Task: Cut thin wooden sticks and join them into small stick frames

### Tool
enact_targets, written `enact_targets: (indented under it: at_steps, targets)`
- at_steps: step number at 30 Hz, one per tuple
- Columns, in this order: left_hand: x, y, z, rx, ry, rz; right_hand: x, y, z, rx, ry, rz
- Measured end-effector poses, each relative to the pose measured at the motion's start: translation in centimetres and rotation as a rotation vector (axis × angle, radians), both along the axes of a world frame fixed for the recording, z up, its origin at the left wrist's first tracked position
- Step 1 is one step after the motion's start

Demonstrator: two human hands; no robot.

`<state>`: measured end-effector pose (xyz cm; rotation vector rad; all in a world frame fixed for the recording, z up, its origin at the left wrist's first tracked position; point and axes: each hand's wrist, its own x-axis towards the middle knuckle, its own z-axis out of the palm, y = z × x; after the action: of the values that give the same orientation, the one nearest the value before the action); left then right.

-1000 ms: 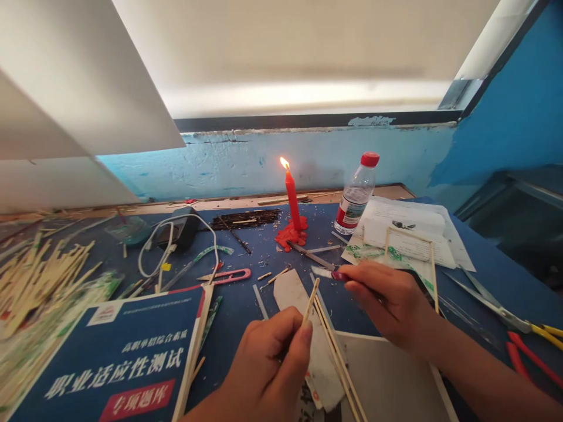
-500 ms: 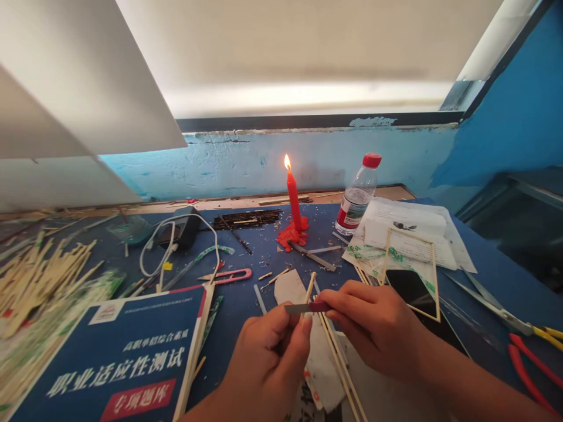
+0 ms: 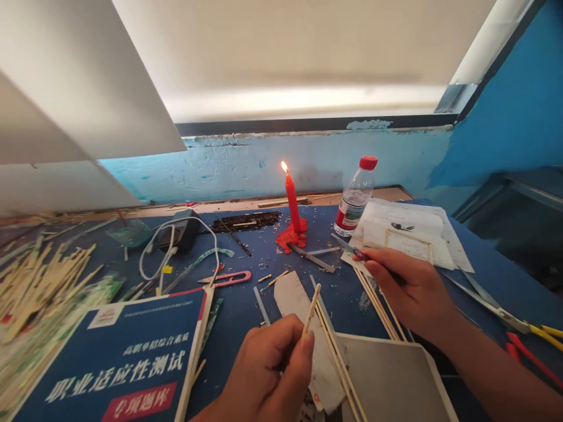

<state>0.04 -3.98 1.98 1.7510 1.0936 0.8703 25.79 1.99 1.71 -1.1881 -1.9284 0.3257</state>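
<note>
My left hand [image 3: 268, 366] pinches a short thin wooden stick [image 3: 312, 308] between thumb and forefinger, its upper end pointing up and away from me. To the right, my right hand [image 3: 407, 287] grips a small blade [image 3: 345, 243] with a dark red end, its grey tip pointing left toward the candle. Below the left hand's stick, several long thin sticks [image 3: 336, 351] lie across a pale scrap of paper [image 3: 292, 290]. More sticks [image 3: 378, 308] lie under my right hand. A rectangular stick frame [image 3: 409, 238] is partly covered by that hand.
A lit red candle [image 3: 292, 205] stands in melted wax [image 3: 291, 236]. Near it are a water bottle [image 3: 354, 199], a burnt-looking stick pile [image 3: 246, 221] and pink thread snips [image 3: 229, 278]. A blue book [image 3: 127, 357] lies left; scissors [image 3: 497, 305] and red-handled pliers [image 3: 536, 366] lie right.
My right hand has drawn the blade off the stick and moved right and away, over the papers. My left hand keeps its pinch on the stick and sits slightly lower.
</note>
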Motion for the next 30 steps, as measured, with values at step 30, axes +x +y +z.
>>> enact_targets:
  at_steps: [30]
  targets:
    - [-0.3,0.0,-0.9,-0.044,0.078,-0.023,-2.2,-1.3,-0.3,-0.05,-0.145,0.337]
